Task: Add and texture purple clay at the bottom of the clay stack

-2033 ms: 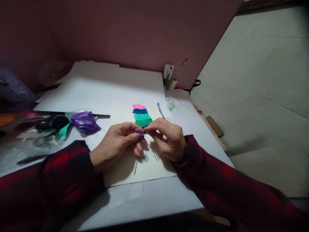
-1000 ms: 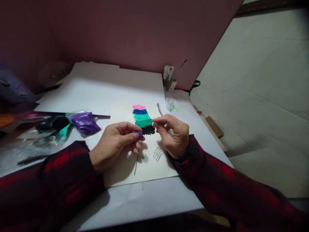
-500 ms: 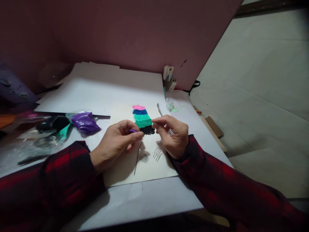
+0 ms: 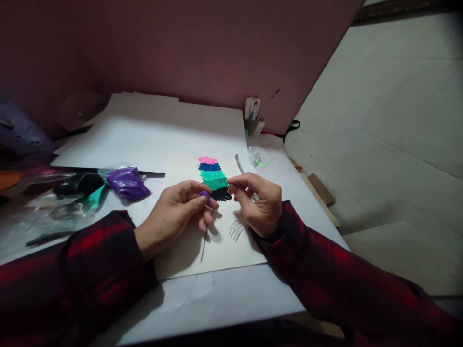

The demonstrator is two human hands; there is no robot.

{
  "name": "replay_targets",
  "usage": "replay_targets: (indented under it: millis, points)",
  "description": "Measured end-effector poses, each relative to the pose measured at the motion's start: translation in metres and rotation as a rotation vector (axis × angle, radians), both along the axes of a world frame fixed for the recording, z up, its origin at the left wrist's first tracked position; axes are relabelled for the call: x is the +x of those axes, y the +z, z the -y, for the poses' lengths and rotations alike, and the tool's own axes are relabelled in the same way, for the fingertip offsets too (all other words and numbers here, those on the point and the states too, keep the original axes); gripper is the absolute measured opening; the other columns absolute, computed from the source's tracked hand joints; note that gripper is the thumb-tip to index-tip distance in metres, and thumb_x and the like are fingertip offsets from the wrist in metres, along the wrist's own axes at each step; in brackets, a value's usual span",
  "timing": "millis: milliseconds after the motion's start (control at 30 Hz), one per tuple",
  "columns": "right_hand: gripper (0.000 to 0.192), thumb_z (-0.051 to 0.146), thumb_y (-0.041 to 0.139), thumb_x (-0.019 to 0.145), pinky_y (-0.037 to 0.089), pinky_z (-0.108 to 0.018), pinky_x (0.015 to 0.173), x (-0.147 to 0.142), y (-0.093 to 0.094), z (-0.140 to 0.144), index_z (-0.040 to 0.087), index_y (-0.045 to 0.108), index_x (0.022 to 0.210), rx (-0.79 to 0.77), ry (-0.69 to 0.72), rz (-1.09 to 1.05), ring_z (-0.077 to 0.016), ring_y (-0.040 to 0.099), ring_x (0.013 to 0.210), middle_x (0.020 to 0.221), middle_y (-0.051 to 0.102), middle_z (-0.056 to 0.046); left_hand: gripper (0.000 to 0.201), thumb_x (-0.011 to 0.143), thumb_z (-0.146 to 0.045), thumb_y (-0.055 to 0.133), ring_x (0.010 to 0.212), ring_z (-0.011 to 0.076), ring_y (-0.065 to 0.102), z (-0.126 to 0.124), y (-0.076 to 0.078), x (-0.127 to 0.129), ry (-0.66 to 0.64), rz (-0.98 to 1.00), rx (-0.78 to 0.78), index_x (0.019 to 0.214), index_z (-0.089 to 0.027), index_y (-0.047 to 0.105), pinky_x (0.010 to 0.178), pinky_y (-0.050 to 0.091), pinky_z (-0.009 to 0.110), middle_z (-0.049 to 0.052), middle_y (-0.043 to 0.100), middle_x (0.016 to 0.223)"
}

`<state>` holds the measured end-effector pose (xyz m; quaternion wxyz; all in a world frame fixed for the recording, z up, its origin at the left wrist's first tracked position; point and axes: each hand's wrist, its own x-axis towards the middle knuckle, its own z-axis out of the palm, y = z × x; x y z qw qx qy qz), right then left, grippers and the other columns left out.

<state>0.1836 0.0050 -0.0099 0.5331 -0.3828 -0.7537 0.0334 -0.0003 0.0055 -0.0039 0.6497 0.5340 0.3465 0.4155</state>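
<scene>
A small lump of purple modelling clay (image 4: 204, 196) is pinched between the thumb and fingers of my left hand (image 4: 177, 205). Closed at the fingertips, my right hand (image 4: 255, 197) is just right of the striped clay piece (image 4: 213, 176); whatever it pinches is too small to make out. Pink, blue, two greens and black make up that textured strip, which lies on a cream sheet (image 4: 181, 262). A metal handle (image 4: 238, 164) sticks out beyond my right hand, and pale tine-like strips (image 4: 236, 230) show below it. A thin dark stick (image 4: 205, 238) lies below my left fingers.
To the left are a bag of purple clay (image 4: 128, 184), a black packet (image 4: 88, 183) and clear plastic bags. Large white sheets (image 4: 173, 120) lie at the back against the wall. A pen holder (image 4: 254, 126) and a small clear bag (image 4: 260, 156) are at the back right.
The purple clay has turned up into view between my left thumb and fingers, and the lower left fingers have spread. My right hand has hardly moved.
</scene>
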Motion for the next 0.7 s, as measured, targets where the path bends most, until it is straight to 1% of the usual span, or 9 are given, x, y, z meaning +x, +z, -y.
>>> replay_targets:
  millis: [167, 300, 367, 433, 533, 600, 700]
  points:
    - [0.008, 0.013, 0.06, 0.085, 0.053, -0.026, 0.062, 0.0002, -0.0005, 0.0002, 0.016, 0.067, 0.088, -0.005, 0.006, -0.001, -0.0115, 0.062, 0.065, 0.075, 0.068, -0.002, 0.012, 0.081, -0.018, 0.063, 0.049, 0.0109, 0.061, 0.0019, 0.0018, -0.0007, -0.021, -0.001, -0.017, 0.088, -0.012, 0.054, 0.046, 0.049, 0.021, 0.004, 0.068, 0.072]
    - [0.008, 0.014, 0.06, 0.085, 0.053, -0.027, 0.062, 0.0004, -0.0009, 0.0001, 0.016, 0.067, 0.087, -0.015, 0.011, -0.003, -0.0117, 0.062, 0.065, 0.075, 0.069, -0.002, 0.01, 0.081, -0.018, 0.063, 0.048, 0.0105, 0.059, 0.0028, 0.0035, -0.0013, -0.037, 0.001, -0.024, 0.086, -0.013, 0.056, 0.044, 0.049, 0.021, 0.003, 0.067, 0.068]
    - [0.008, 0.014, 0.06, 0.085, 0.053, -0.027, 0.062, 0.0003, -0.0009, 0.0001, 0.017, 0.067, 0.088, -0.021, 0.013, -0.004, -0.0119, 0.062, 0.065, 0.075, 0.069, -0.002, 0.01, 0.081, -0.018, 0.063, 0.049, 0.0108, 0.06, 0.0024, 0.0037, -0.0013, -0.034, 0.009, -0.035, 0.087, -0.013, 0.056, 0.047, 0.05, 0.022, 0.003, 0.067, 0.069]
    - [0.008, 0.015, 0.06, 0.085, 0.053, -0.027, 0.062, 0.0002, -0.0009, 0.0001, 0.017, 0.067, 0.088, -0.026, 0.013, -0.001, -0.0121, 0.062, 0.065, 0.076, 0.069, -0.002, 0.011, 0.081, -0.018, 0.063, 0.052, 0.0118, 0.062, 0.0017, 0.0034, -0.001, -0.028, 0.023, -0.035, 0.089, -0.013, 0.057, 0.051, 0.053, 0.025, 0.004, 0.068, 0.073]
    - [0.008, 0.015, 0.06, 0.085, 0.053, -0.027, 0.062, 0.0004, -0.001, 0.0002, 0.017, 0.067, 0.088, -0.027, 0.011, 0.006, -0.012, 0.062, 0.066, 0.076, 0.069, -0.002, 0.015, 0.082, -0.018, 0.063, 0.058, 0.0134, 0.065, 0.0017, 0.0032, -0.0003, -0.031, 0.041, -0.019, 0.094, -0.012, 0.057, 0.059, 0.056, 0.029, 0.007, 0.069, 0.084]
    - [0.008, 0.014, 0.061, 0.085, 0.052, -0.026, 0.062, 0.0007, -0.0012, 0.0001, 0.017, 0.067, 0.088, -0.028, 0.013, 0.012, -0.0118, 0.062, 0.066, 0.076, 0.069, -0.002, 0.016, 0.083, -0.02, 0.063, 0.062, 0.0135, 0.065, 0.0026, 0.0038, 0.0002, -0.033, 0.049, -0.024, 0.096, -0.012, 0.058, 0.062, 0.057, 0.03, 0.007, 0.069, 0.088]
    - [0.008, 0.013, 0.061, 0.084, 0.052, -0.026, 0.062, 0.0008, -0.0017, -0.0001, 0.016, 0.067, 0.088, -0.036, 0.022, 0.014, -0.0118, 0.063, 0.067, 0.076, 0.069, -0.002, 0.016, 0.086, -0.026, 0.061, 0.065, 0.0132, 0.065, 0.004, 0.0054, 0.0007, -0.013, 0.05, -0.054, 0.091, -0.011, 0.061, 0.062, 0.056, 0.027, 0.008, 0.068, 0.089]
